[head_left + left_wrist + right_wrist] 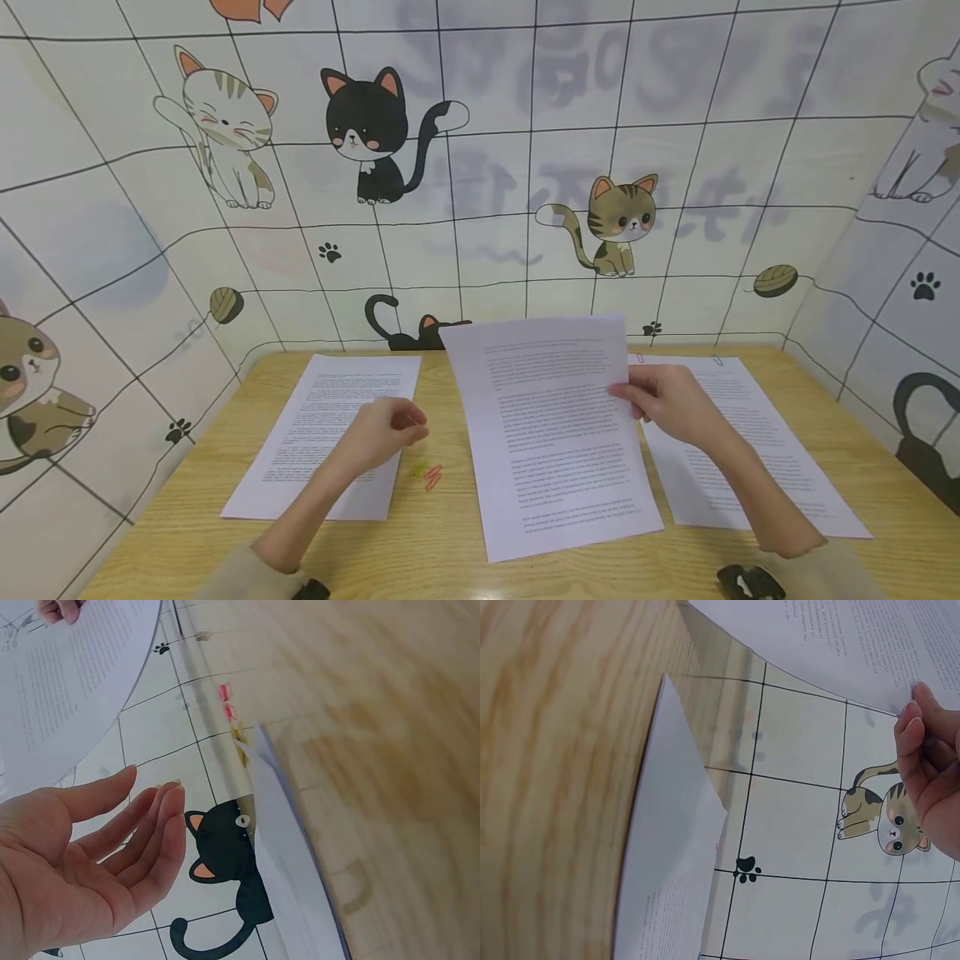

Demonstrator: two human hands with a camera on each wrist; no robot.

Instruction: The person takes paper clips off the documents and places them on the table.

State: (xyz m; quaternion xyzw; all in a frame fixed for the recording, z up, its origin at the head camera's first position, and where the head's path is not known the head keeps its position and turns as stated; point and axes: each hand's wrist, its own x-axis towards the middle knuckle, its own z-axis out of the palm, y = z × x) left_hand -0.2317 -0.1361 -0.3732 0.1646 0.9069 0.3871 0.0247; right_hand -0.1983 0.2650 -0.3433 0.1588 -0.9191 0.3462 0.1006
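In the head view my right hand (pixel 671 404) pinches the right edge of a printed sheet of paper (pixel 558 433), held up over the middle of the table. The right wrist view shows the thumb and fingers (pixel 919 724) of that hand at the sheet's edge. My left hand (pixel 382 429) hovers over a left-hand pile of printed paper (pixel 315 467), its fingers loosely bent. In the left wrist view a gap shows between thumb and fingertips, with nothing between them. Near it on the wood lie red paper clips (pixel 432 477) and yellow paper clips (pixel 417 471).
A second pile of printed paper (pixel 757 467) lies on the right of the wooden table (pixel 435 550), partly behind the right hand. At its top edge sit a pink paper clip (pixel 641 358) and another clip (pixel 717 361). A cat-patterned wall covering (pixel 487 183) closes off the back and sides.
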